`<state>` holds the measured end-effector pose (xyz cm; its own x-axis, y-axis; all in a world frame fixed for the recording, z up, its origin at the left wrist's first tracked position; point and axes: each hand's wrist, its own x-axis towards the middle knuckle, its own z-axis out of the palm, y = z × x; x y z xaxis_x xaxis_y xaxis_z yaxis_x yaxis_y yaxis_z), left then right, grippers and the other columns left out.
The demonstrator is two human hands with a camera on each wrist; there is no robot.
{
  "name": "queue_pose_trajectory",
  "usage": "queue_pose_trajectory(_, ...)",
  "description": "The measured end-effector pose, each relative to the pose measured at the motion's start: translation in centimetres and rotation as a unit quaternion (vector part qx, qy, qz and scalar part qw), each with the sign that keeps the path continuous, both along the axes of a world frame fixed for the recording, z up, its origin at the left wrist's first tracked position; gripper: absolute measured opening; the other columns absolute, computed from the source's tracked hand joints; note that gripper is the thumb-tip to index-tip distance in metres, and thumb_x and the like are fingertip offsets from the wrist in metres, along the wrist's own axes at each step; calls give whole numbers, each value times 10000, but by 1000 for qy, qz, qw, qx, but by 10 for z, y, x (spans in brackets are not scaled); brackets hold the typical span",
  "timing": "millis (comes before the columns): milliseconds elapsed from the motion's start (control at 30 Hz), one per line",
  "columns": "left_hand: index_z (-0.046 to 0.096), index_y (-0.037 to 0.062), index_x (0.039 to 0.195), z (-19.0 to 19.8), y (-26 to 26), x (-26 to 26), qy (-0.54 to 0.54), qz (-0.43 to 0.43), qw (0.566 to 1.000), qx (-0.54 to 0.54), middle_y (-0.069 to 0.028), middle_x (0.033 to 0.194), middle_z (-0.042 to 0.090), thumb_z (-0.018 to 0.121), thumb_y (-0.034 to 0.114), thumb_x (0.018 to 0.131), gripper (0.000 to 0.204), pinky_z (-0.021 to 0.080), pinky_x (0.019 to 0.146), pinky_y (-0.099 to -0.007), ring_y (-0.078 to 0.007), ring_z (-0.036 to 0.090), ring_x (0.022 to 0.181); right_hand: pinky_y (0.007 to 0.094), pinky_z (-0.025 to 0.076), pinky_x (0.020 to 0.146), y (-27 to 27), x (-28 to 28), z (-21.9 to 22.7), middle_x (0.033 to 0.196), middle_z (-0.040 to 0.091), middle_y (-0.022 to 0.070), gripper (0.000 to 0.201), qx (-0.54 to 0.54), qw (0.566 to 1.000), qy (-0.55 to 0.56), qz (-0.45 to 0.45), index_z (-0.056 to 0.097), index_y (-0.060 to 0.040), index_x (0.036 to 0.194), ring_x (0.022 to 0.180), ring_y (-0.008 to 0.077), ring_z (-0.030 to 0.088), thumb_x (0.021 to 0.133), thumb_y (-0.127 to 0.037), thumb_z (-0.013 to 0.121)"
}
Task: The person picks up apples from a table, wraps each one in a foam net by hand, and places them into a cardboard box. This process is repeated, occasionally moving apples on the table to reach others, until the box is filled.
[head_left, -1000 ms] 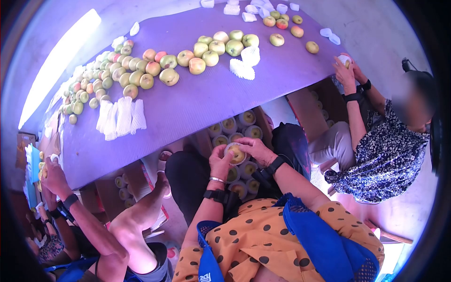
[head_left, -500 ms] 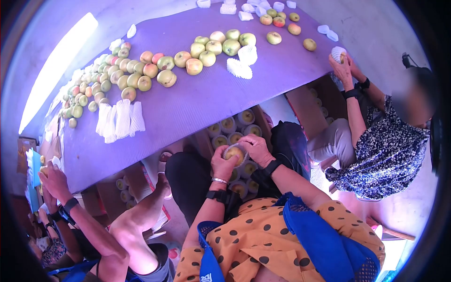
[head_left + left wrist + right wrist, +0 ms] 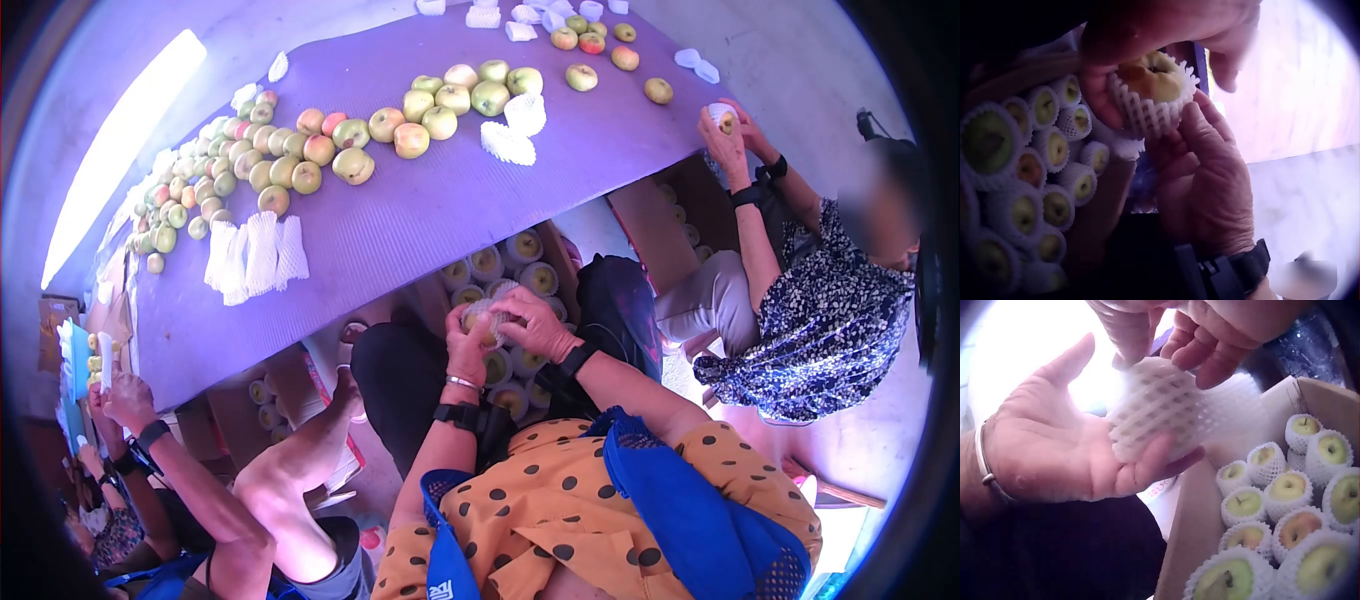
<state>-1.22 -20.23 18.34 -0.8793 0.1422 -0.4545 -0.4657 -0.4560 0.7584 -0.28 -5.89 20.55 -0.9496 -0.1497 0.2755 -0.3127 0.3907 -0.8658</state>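
Observation:
Just above an open box, an apple (image 3: 1159, 86) sits partly inside a white foam net (image 3: 1147, 115), its stem end bare in the left wrist view. My left hand (image 3: 466, 348) cups it from the side, fingers curled round the netted fruit. From the other side my right hand (image 3: 537, 326) pinches the net between thumb and fingers. Loose mesh (image 3: 1235, 409) sticks out past the apple in the right wrist view. Below, netted apples (image 3: 1288, 492) stand in rows in the cardboard box (image 3: 1188, 540).
A purple-covered table (image 3: 400, 235) carries many bare apples (image 3: 290, 170) and a stack of foam nets (image 3: 258, 255). On the right, another person (image 3: 800, 330) holds a netted apple (image 3: 720, 118); at left, another person's hand (image 3: 130, 400) is raised near the table edge.
My right hand has shifted left over the apple, and the fruit has turned so the net covers more of it in the head view. The person at left has lowered a hand slightly.

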Motion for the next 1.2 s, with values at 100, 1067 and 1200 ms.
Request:
queue_pose_trajectory(100,392,36,1062,-9,2,1,11,49,999,-20,-97,985,498,597,93,724,399,480,680,-332,-211,532,864,256,431,681,2,2,11,872,507,64,245,-84,995,-36,-44,567,-43,949,753,132,512,704,-59,579)
queue_pose_trajectory(1067,366,117,1175,4,-1,1,-12,-43,992,116,-102,1134,458,542,172,802,416,483,722,-459,-263,498,998,243,436,610,12,-12,-20,741,563,29,205,-185,965,-153,-100,548,2,837,668,74,514,684,-102,637)
queue_pose_trajectory(1200,372,111,1167,8,1,4,-4,-39,997,71,-99,1100,478,585,111,763,456,483,723,-462,-263,511,974,247,436,607,11,-10,-19,729,566,48,226,-256,940,-205,-98,565,6,869,655,88,525,682,-102,632)
